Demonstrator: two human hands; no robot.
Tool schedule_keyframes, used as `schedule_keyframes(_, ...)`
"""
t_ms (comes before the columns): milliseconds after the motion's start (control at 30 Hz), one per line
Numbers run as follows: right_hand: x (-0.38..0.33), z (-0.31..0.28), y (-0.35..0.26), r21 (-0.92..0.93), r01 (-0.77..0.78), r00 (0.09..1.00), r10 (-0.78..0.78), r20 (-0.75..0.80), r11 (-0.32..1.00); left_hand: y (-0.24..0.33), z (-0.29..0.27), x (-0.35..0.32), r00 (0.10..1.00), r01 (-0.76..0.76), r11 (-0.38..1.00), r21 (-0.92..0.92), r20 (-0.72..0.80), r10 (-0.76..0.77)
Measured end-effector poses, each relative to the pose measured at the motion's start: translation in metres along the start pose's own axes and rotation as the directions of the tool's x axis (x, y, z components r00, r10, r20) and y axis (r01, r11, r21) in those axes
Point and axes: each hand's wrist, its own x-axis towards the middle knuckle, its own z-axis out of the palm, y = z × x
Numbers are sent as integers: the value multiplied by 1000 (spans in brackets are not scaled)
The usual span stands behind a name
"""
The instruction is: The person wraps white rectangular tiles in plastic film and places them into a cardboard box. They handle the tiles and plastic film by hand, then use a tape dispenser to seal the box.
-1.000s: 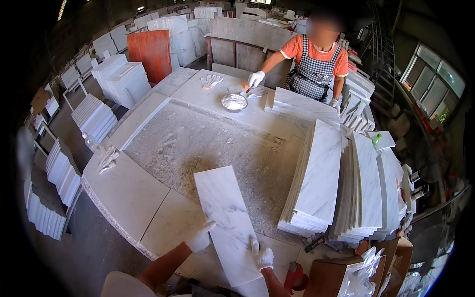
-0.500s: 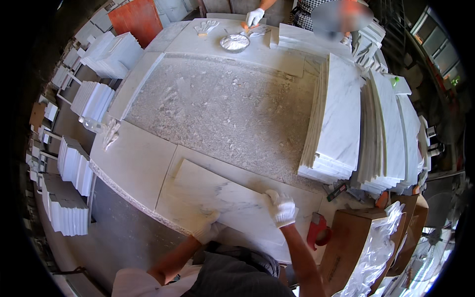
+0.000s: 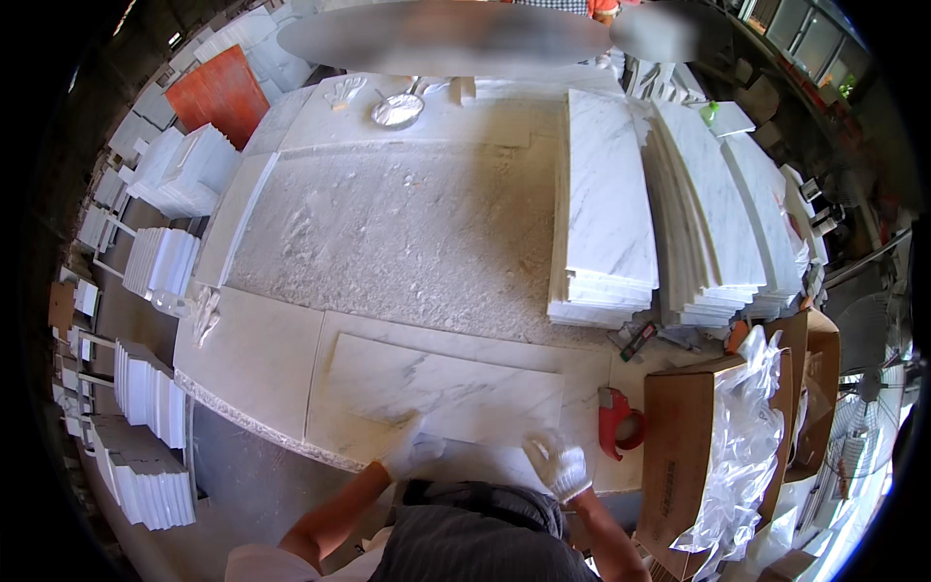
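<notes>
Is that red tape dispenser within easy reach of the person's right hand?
Probably yes: the red tape dispenser lies near the right hand, with nothing standing between them.

Head-worn fisheye, facing down, near worktable (image 3: 254,330)

Through the camera from far, I see the table (image 3: 250,351), on which directly lie one slab (image 3: 441,386), grit (image 3: 388,238), a bowl (image 3: 398,113), gloves (image 3: 207,318), stacks (image 3: 608,189) and a red dispenser (image 3: 610,417).
</notes>
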Motion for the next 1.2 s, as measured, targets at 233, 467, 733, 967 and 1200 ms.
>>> schedule_keyframes(233,-58,-88,-44,-16,9,999,-8,42,1000,10,65,-47,929,-347,99,933,356,-102)
schedule_keyframes(467,-80,-267,-50,-39,-139,890,108,-442,990,-22,124,-27,844,-519,262,814,537,5)
schedule_keyframes(733,-61,-348,125,-444,-645,662,165,-731,622,-41,206,-64,654,-748,-325,579,727,-209)
schedule_keyframes(967,-24,-367,175,-327,-803,550,407,-729,499,-78,205,-79,665,-747,-288,599,680,-310)
schedule_keyframes(1200,-12,-383,189,-473,-766,596,208,-775,435,-69,202,-69,676,-727,-377,574,696,-243)
